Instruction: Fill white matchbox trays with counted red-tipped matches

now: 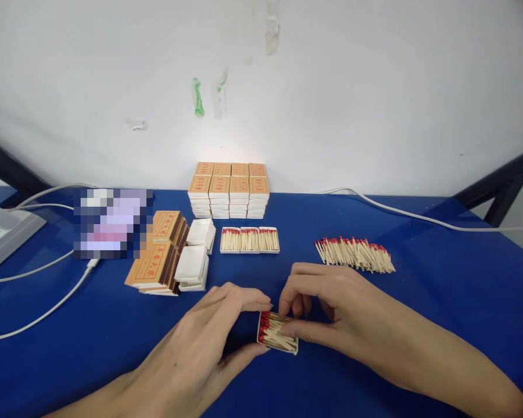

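Our L hand [209,325] has thumb & fingers clamped on the L end of a small tray [283,350], prob. to steady it; our R hand [331,302] has its thumb on the matches [270,332] inside, though we can't tell if it's pinching any. Tray's between both hands, near edge of view, match heads L. Beyond it on the worktop [418,313], three filled trays [250,252] sit flush, prob. for tidiness; loose matches [355,254] lie R, handy for that side. White trays [192,264] & orange boxes [154,262] are L; more boxes [220,187] stacked by the wall [353,116].
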Action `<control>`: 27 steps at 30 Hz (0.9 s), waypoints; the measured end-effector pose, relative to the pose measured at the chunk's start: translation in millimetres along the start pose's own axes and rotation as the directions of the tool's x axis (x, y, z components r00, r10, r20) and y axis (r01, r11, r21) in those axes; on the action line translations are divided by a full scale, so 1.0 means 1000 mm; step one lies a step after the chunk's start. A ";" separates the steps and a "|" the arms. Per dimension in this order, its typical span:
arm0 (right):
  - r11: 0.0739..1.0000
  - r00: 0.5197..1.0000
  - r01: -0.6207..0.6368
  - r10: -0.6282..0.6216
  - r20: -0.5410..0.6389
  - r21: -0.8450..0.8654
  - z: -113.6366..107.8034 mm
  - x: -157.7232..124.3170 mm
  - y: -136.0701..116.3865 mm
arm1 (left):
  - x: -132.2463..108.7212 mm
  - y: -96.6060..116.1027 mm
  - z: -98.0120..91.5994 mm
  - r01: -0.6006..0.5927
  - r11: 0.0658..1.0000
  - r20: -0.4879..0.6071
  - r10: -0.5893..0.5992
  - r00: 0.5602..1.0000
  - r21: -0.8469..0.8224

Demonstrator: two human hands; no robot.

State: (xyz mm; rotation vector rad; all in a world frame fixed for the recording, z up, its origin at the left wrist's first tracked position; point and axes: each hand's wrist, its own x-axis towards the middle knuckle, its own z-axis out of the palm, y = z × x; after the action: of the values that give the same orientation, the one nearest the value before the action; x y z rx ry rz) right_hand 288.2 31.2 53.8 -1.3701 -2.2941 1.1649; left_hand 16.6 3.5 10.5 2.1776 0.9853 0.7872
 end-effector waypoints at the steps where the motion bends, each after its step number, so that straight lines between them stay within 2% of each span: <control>1: 1.000 1.000 -0.006 0.006 0.018 0.017 0.000 0.000 0.000 | 0.000 0.000 0.000 -0.003 1.000 0.007 0.003 1.000 -0.004; 4: 0.998 0.998 -0.025 0.022 0.058 0.050 0.000 0.000 -0.001 | 0.000 0.000 -0.001 -0.006 1.000 0.018 0.007 1.000 -0.001; 12: 0.996 0.997 -0.030 0.024 0.069 0.082 0.000 0.000 0.001 | 0.000 0.000 0.000 0.000 1.000 0.006 0.000 1.000 0.007; 17: 0.997 0.998 -0.032 0.028 0.056 0.065 -0.001 0.000 0.001 | -0.001 -0.001 -0.001 0.013 1.000 0.010 -0.013 1.000 0.001; 22: 0.999 1.000 -0.015 0.015 -0.011 0.042 0.006 0.002 0.000 | -0.001 -0.002 -0.001 0.030 0.999 0.044 -0.029 0.999 -0.016; 25: 0.998 0.999 -0.008 0.011 -0.035 0.070 0.011 0.005 -0.002 | -0.001 -0.002 -0.001 0.054 0.998 0.066 -0.051 0.996 -0.041; 27: 0.994 0.998 -0.040 0.044 -0.034 0.103 0.012 0.005 -0.004 | -0.001 -0.001 -0.001 0.057 0.998 0.038 -0.056 0.998 -0.011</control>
State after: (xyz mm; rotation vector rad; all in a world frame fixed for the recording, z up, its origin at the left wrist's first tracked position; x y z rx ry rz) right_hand 276.6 28.0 48.3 -1.3962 -2.1595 1.2419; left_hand 14.7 3.3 9.7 2.1374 1.0161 0.7207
